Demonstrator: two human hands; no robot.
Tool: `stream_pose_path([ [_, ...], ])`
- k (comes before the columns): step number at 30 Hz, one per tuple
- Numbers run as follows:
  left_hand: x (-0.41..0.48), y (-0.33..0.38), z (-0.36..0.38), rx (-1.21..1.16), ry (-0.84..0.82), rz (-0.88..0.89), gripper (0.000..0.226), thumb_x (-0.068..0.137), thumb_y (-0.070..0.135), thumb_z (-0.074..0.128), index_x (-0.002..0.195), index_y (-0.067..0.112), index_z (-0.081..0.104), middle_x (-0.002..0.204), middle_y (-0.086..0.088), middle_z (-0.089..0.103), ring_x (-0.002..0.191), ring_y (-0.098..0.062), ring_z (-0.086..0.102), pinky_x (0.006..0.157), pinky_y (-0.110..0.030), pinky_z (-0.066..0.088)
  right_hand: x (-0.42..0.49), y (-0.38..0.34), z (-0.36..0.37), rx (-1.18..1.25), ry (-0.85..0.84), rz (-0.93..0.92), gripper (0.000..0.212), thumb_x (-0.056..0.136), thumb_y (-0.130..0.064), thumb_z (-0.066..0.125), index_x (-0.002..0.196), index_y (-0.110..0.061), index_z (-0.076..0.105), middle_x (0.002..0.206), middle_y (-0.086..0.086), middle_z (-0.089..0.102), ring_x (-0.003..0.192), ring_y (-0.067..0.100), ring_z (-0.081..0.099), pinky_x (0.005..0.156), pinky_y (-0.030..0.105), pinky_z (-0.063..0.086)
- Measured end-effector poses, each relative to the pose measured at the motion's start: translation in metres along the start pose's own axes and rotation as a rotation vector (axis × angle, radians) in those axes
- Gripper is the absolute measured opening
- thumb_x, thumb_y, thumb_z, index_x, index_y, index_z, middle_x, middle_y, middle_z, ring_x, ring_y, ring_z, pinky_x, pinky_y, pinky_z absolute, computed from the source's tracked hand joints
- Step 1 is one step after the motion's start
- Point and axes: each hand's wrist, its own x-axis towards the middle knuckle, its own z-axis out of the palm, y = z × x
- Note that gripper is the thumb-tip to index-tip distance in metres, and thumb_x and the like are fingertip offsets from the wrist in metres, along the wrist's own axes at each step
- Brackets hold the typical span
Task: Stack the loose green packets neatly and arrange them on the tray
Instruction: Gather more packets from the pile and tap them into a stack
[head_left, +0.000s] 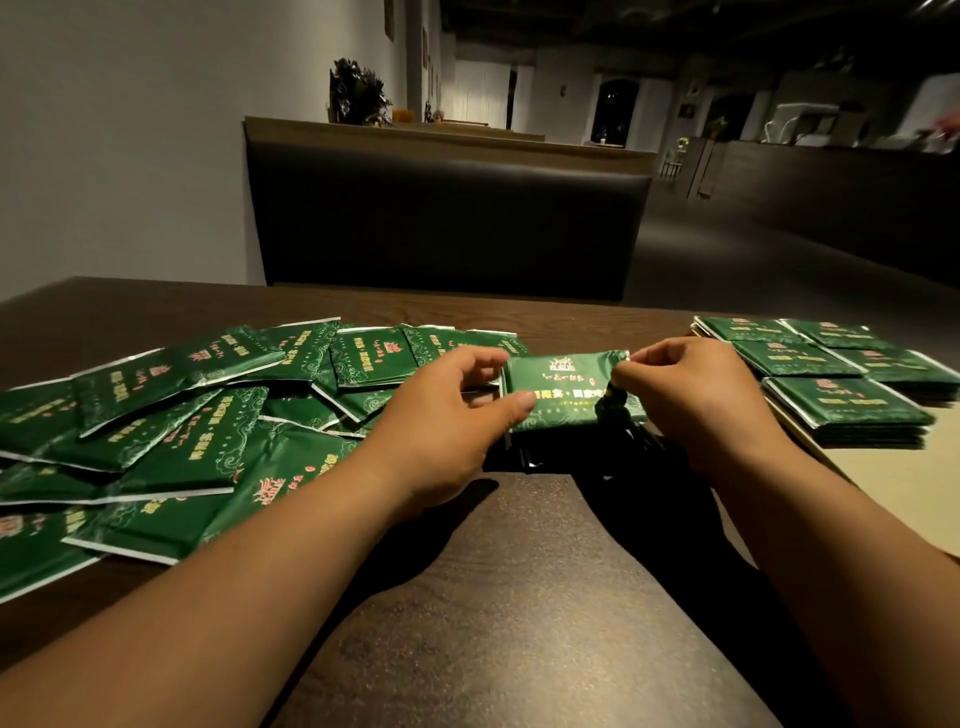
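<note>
HANDS AT WORK: A person's left hand (457, 410) and right hand (691, 400) grip a small stack of green packets (563, 395) by its 2 short ends. The left has its thumb pressed on the printed top face and its fingers curled over the far edge, and the right pinches the opposite end between thumb and curled fingers.

The stack is tilted with its printed face toward the camera, over the dark wooden bench (519, 597). Shadow covers its lower edge, so whether it touches the wood cannot be told. Both forearms reach in from the bottom of the view.

To the left of the stack, loose green packets (182, 415) lie in an overlapping heap on the bench, pointing every which way — the nearest of them just beside the left hand.

To the right of the stack, beyond the right wrist, a pale tray (893, 483) carries tidy piles (836, 402) of the same packets, set side by side in rows with squared edges.

Behind the stack, across the bench, stands a dark padded booth seat (447, 223) with a wooden top — and to the left of that, a pale wall (130, 130).
</note>
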Motion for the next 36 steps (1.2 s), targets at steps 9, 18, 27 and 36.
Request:
stream_pose_path([
  [9, -0.004, -0.002, 0.003, 0.480, -0.149, -0.024, 0.065, 0.093, 0.057, 0.066, 0.152, 0.037, 0.047, 0.152, 0.013, 0.052, 0.138, -0.012, 0.049, 0.116, -0.038, 0.041, 0.007, 0.004, 0.003, -0.532, -0.185, 0.026, 0.034, 0.089, -0.048, 0.066, 0.103, -0.017, 0.065, 0.102, 0.007, 0.070, 0.094, 0.027, 0.065, 0.075, 0.033, 0.048],
  [18, -0.004, -0.004, 0.002, 0.504, -0.180, -0.017, 0.065, 0.094, 0.056, 0.063, 0.154, 0.038, 0.044, 0.156, 0.009, 0.049, 0.141, -0.014, 0.047, 0.118, -0.039, 0.039, 0.001, -0.004, 0.001, -0.319, -0.210, 0.116, 0.043, 0.086, -0.042, 0.076, 0.116, -0.017, 0.058, 0.106, 0.005, 0.064, 0.094, 0.022, 0.062, 0.072, 0.033, 0.046],
  [27, -0.004, -0.004, -0.003, 0.273, 0.048, -0.029, 0.052, 0.096, 0.042, 0.068, 0.143, 0.032, 0.048, 0.128, 0.007, 0.060, 0.108, -0.009, 0.061, 0.094, -0.030, 0.050, -0.001, -0.001, 0.005, 0.467, -0.209, 0.159, 0.053, 0.081, -0.009, 0.086, 0.123, -0.020, 0.055, 0.112, 0.010, 0.067, 0.083, 0.028, 0.077, 0.061, 0.038, 0.063],
  [36, 0.000, -0.003, -0.012, -0.120, 0.110, -0.026, 0.048, 0.088, 0.012, 0.079, 0.131, 0.025, 0.060, 0.117, -0.001, 0.072, 0.104, -0.018, 0.072, 0.087, -0.043, 0.063, 0.004, 0.008, 0.008, 0.684, -0.356, -0.144, 0.059, 0.070, -0.006, 0.081, 0.124, -0.016, 0.061, 0.128, 0.011, 0.070, 0.120, 0.024, 0.069, 0.098, 0.043, 0.057],
])
